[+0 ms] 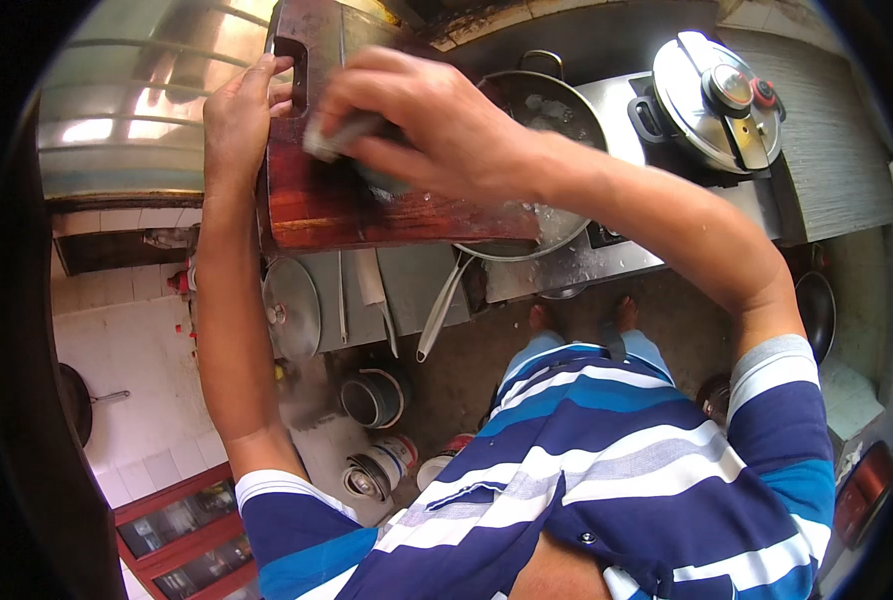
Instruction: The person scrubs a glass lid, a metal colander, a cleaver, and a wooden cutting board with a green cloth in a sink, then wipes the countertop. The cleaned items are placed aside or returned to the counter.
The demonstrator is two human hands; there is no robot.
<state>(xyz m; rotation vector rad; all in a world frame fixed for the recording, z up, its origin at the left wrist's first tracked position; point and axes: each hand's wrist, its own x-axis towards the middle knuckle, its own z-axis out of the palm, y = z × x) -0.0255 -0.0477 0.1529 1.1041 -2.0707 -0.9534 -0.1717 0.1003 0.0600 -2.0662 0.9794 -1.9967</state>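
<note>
My left hand (238,112) grips a dark reddish-brown wooden cutting board (326,217), its fingers through the handle slot. The board is tilted, and its far end reaches over a steel pan (517,255) on the stove. Over the board's face, my right hand (439,124) is blurred and closed around a small whitish-grey thing (330,142), too blurred to name. Wet, shiny patches show on the board. Clear liquid and bubbles show in the pan, partly hidden by my forearm and the board. The pan's long handle (442,311) points towards me.
A pressure cooker (705,142) stands on the stove (619,259), right of the pan. On the counter below the board lie a knife (371,277) and a round lid (294,307). A dark pot (364,397) and buckets (386,465) stand lower down. A barred window (116,127) is at left.
</note>
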